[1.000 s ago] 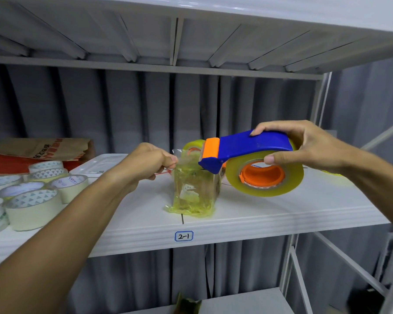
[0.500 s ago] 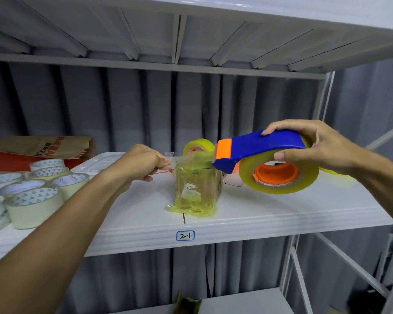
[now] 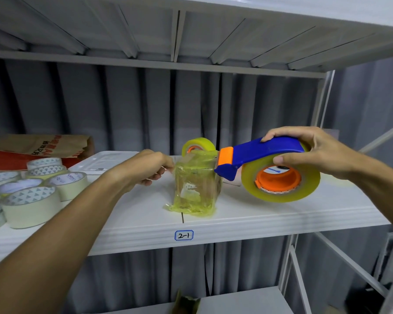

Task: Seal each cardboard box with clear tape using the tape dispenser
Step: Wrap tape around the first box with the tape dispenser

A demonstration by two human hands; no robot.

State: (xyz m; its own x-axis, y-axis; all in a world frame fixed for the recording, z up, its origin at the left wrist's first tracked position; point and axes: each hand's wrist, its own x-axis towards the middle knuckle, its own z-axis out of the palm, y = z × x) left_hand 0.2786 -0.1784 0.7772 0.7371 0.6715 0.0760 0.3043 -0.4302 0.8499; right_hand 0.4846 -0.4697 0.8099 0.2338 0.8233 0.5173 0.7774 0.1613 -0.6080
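Head view of a white metal shelf (image 3: pixel 270 218) labelled "2-1". At centre stands a small cardboard box (image 3: pixel 196 184), upright on the shelf and already swathed in several loose, wrinkled layers of yellowish clear tape that pool at its base. The right hand (image 3: pixel 313 152) grasps the blue tape dispenser (image 3: pixel 259 155) from above, fingers curled over the handle and thumb pressed on the face of the mounted tape roll (image 3: pixel 281 180); the dispenser's orange-tipped nose touches the box's upper right edge. The left hand (image 3: pixel 145 168), fingers curled, pinches what appears to be the free tape end at the box's upper left corner. Behind the box sits a spare roll of clear tape (image 3: pixel 199 145); at left lie rolls of masking tape (image 3: pixel 30 205) and a brown paper bag (image 3: pixel 43 146). Judged from its size, the box is light and would slide or tip under the dispenser's pull, so it needs steadying by its stiff side walls or corners; the tape skin is soft, slick outside and tacky at its edges, and is a poor place to hold
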